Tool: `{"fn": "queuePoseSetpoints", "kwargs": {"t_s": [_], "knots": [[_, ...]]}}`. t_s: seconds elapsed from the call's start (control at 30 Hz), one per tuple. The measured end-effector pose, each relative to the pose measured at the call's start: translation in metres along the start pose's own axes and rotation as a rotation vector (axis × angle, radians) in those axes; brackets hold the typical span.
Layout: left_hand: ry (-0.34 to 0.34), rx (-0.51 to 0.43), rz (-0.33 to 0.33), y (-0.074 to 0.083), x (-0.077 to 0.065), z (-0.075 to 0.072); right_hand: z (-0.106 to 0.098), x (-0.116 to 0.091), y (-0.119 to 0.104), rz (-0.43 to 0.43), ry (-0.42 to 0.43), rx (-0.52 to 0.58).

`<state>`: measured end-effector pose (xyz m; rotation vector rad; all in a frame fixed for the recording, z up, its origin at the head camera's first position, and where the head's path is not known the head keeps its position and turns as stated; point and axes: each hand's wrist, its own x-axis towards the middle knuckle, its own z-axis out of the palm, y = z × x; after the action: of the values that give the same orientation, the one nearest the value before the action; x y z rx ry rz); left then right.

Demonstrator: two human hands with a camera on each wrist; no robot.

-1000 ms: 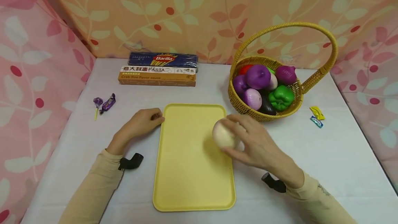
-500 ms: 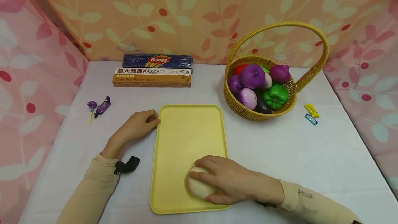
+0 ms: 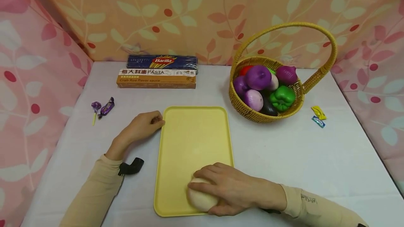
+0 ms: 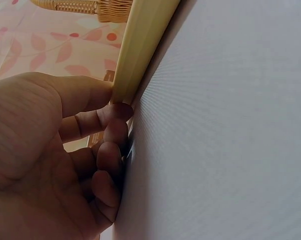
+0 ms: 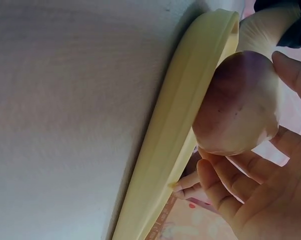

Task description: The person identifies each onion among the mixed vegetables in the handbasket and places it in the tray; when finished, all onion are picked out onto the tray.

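My right hand [image 3: 236, 190] holds a pale, round turnip [image 3: 199, 197] at the near right part of the yellow tray [image 3: 195, 132]. Purple tinting shows on the turnip [image 5: 238, 107] in the right wrist view, with fingers and thumb around its sides. At the tray's far left corner, my left hand [image 3: 143, 127] pinches the rim. Its thumb lies against the tray edge [image 4: 143, 47] in the left wrist view, and the other fingers are curled near the tablecloth. The right palm covers part of the turnip in the head view.
A wicker basket [image 3: 249, 114] with a tall handle holds onions, an eggplant [image 3: 269, 108] and a green pepper [image 3: 282, 98]. Behind the tray lie a pasta box [image 3: 156, 81] and a blue spaghetti pack [image 3: 162, 61]. Candies [image 3: 106, 107] lie left, small wrapped sweets [image 3: 318, 112] right.
My right hand has brought the turnip from above the tray's right edge down to its near part, then shifted it slightly nearer me. The left hand has stayed at the tray corner.
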<state>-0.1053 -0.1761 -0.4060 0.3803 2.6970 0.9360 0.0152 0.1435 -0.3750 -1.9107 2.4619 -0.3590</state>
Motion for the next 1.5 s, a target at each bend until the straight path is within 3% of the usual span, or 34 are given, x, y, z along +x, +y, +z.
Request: {"fn": "queuePoseSetpoints", "kwargs": {"t_s": [0.27, 0.4, 0.47, 0.53, 0.67, 0.73, 0.8, 0.87, 0.97, 1.07, 1.27, 1.4, 1.5], "knots": [[0.008, 0.004, -0.002, 0.000, -0.001, -0.001, 0.000, 0.002, 0.000, 0.006, -0.002, 0.004], [0.004, 0.003, -0.009, -0.001, -0.001, 0.000, -0.010, 0.002, 0.009, 0.054, 0.050, 0.022], [0.003, 0.001, -0.008, -0.001, -0.001, 0.000, -0.021, 0.001, 0.024, 0.129, 0.141, 0.024], [-0.001, -0.001, -0.007, -0.002, 0.000, 0.001, -0.035, -0.002, 0.049, 0.235, 0.299, 0.007], [-0.007, -0.006, -0.001, -0.004, 0.000, 0.004, -0.058, -0.017, 0.116, 0.515, 0.686, -0.032], [-0.011, -0.007, 0.001, -0.005, -0.001, 0.007, -0.064, -0.026, 0.147, 0.684, 0.776, -0.045], [-0.014, -0.007, -0.002, -0.006, -0.003, 0.009, -0.067, -0.035, 0.169, 0.849, 0.755, -0.033], [-0.015, -0.007, -0.004, -0.007, -0.004, 0.011, -0.067, -0.042, 0.183, 0.979, 0.644, -0.016], [-0.012, -0.012, -0.005, -0.006, -0.005, 0.012, -0.064, -0.046, 0.192, 1.063, 0.504, 0.012], [-0.009, -0.013, -0.009, -0.006, -0.005, 0.012, -0.061, -0.045, 0.195, 1.057, 0.490, -0.016], [-0.017, -0.006, -0.013, -0.004, -0.003, 0.009, -0.066, -0.039, 0.178, 0.961, 0.680, -0.130], [-0.008, 0.002, -0.016, -0.003, 0.000, 0.005, -0.070, -0.028, 0.146, 0.761, 0.726, -0.146], [-0.001, 0.002, -0.022, -0.002, 0.001, 0.002, -0.064, -0.019, 0.120, 0.582, 0.633, -0.094]]}}
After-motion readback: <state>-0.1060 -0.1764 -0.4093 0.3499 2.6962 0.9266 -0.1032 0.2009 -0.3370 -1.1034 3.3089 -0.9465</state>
